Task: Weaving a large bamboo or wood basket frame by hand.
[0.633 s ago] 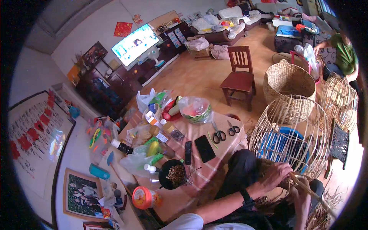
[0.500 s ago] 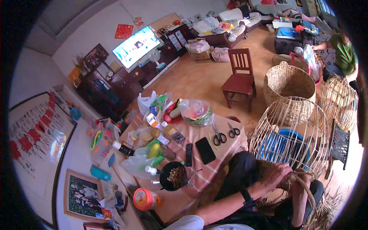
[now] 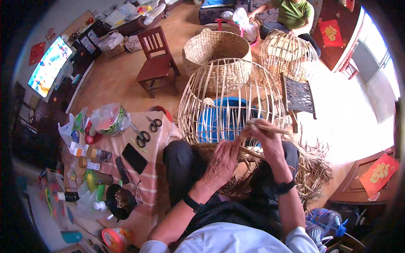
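Observation:
A large basket frame [image 3: 192, 107] of thin pale strips, like bamboo, rests against my knees, its woven edge toward my lap. My left hand [image 3: 224, 159] presses its fingers together on that edge, left of the middle. Beside it my right hand [image 3: 265, 137] is closed around a brown dried-leaf strand [image 3: 274, 129], whose loose end sticks out to the right. Both hands are close together, and they partly hide the weave beneath. A heap of dry leaf strands [image 3: 316, 170] lies right of my right knee.
A blue tub [image 3: 206, 122] shows through the frame. Beyond stand a big woven basket [image 3: 198, 52], a red-brown chair [image 3: 156, 67] and a folding stool [image 3: 299, 97]. A person in green [image 3: 295, 17] sits behind another frame [image 3: 278, 55]. The left table [image 3: 152, 177] holds scissors [image 3: 143, 139] and a bowl [image 3: 114, 206].
My view has swung right, so the table and television sit farther left. My hands have separated slightly, and the right one has lifted the strand above the woven edge.

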The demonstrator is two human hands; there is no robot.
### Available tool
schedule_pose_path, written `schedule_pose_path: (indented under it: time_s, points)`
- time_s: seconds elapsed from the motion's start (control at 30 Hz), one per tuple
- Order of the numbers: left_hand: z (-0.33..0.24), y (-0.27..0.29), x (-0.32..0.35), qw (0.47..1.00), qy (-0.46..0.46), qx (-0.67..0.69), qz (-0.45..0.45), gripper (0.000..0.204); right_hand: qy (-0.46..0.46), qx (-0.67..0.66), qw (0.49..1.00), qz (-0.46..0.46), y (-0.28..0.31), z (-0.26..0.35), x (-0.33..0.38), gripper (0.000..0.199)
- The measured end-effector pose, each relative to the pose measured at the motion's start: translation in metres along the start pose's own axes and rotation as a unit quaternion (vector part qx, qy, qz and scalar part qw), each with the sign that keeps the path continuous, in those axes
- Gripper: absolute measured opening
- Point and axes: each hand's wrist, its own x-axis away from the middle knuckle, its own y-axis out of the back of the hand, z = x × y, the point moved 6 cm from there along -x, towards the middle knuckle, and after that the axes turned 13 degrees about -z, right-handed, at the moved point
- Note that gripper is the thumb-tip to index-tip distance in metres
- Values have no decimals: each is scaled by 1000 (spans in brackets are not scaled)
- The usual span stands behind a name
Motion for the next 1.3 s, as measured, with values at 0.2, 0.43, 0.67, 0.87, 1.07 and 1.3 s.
schedule_pose_path:
  time_s: [0.2, 0.43, 0.67, 0.87, 1.07, 1.3]
  points:
    - [34, -38, 19, 992, -40, -111, 49, 54, 97, 122, 987, 35, -18, 8, 4, 18]
    - [61, -75, 23, 864, 360, 351, -28, 19, 231, 508, 830, 8, -23, 16, 23, 22]
    - [40, -62, 24, 973, -45, -158, -162, 22, 236, 632, 737, 21, -35, -19, 20, 13]
    - [26, -41, 23, 994, -76, -59, -48, 22, 313, 371, 874, -22, -24, -16, 27, 17]
    - [39, -47, 21, 998, -37, -29, -31, 42, 260, 408, 875, -12, -18, -26, 35, 42]
    - [33, -40, 6, 999, -28, -10, -11, 44, 18, 60, 995, -78, 49, -79, 14, 33]
